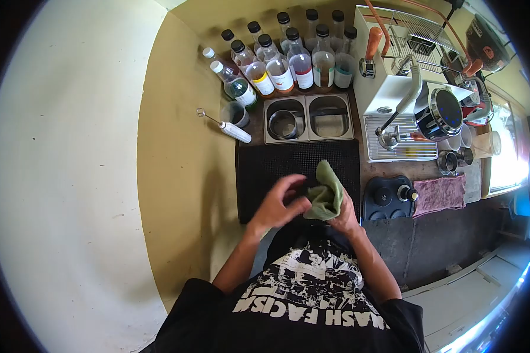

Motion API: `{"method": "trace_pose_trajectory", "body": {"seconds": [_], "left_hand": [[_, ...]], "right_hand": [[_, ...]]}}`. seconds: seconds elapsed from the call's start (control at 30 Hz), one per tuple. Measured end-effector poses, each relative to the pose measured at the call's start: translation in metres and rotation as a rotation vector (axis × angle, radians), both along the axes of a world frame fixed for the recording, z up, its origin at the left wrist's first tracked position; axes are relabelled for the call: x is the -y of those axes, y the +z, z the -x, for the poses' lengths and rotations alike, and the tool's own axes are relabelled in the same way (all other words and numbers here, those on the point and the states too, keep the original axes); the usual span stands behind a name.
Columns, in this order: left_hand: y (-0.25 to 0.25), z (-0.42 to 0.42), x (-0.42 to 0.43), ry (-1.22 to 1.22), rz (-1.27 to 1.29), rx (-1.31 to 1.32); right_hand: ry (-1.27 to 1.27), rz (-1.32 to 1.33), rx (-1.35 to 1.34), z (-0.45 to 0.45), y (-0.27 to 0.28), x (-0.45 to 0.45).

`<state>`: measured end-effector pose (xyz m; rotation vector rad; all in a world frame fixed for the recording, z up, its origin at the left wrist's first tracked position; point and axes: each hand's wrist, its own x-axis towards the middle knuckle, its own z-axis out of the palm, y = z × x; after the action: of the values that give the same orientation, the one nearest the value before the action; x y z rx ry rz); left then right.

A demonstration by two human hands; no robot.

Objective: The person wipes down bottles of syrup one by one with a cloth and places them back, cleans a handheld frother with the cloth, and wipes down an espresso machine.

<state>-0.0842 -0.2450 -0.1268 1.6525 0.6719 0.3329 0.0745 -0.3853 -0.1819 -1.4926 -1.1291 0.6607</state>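
Observation:
A green cloth (325,197) is bunched up in my right hand (345,213), above the near part of a black bar mat (265,170). The fingers of that hand are mostly behind the cloth. Just left of it, my left hand (280,203) is held over the mat with its fingers apart and curved, and nothing shows in it. A small gap seems to lie between the left fingertips and the cloth. Whether something is wrapped inside the cloth cannot be seen.
Beyond the mat are two steel pans (307,117), one holding a metal pitcher (283,125). Several syrup bottles (277,67) line the back. A handheld frother (235,131) stands at left. An espresso machine (383,94), tamping stand (387,199) and folded mauve towel (439,195) are at right.

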Motion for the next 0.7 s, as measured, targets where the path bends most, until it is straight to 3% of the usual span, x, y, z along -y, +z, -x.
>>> {"method": "trace_pose_trajectory", "body": {"seconds": [0.03,0.13,0.23,0.27,0.4,0.53,0.6,0.7], "left_hand": [[0.010,-0.009,0.011,-0.151,-0.177,0.085],[0.022,-0.024,0.024,-0.177,-0.310,0.063],[-0.005,-0.023,0.023,-0.173,-0.522,0.035],[0.000,-0.027,0.022,-0.154,-0.598,0.085],[0.010,-0.036,0.022,-0.099,-0.614,0.136],[0.020,-0.040,0.028,-0.139,-0.470,-0.006],[0.014,-0.042,0.033,-0.138,-0.377,-0.019],[0.006,-0.047,0.048,-0.103,-0.246,0.183]], "right_hand": [[0.021,-0.014,0.052,0.001,0.001,-0.004],[0.153,-0.019,0.135,-0.002,0.000,-0.012],[0.036,-0.007,0.184,0.005,-0.002,-0.017],[0.021,0.028,0.075,0.007,-0.001,-0.014],[-0.094,0.007,-0.125,0.009,0.007,-0.006],[-0.431,0.170,-0.245,0.019,-0.009,0.010],[-0.384,0.267,-0.390,0.019,-0.016,0.020],[-0.297,0.224,-0.617,0.023,-0.027,0.025]]}}
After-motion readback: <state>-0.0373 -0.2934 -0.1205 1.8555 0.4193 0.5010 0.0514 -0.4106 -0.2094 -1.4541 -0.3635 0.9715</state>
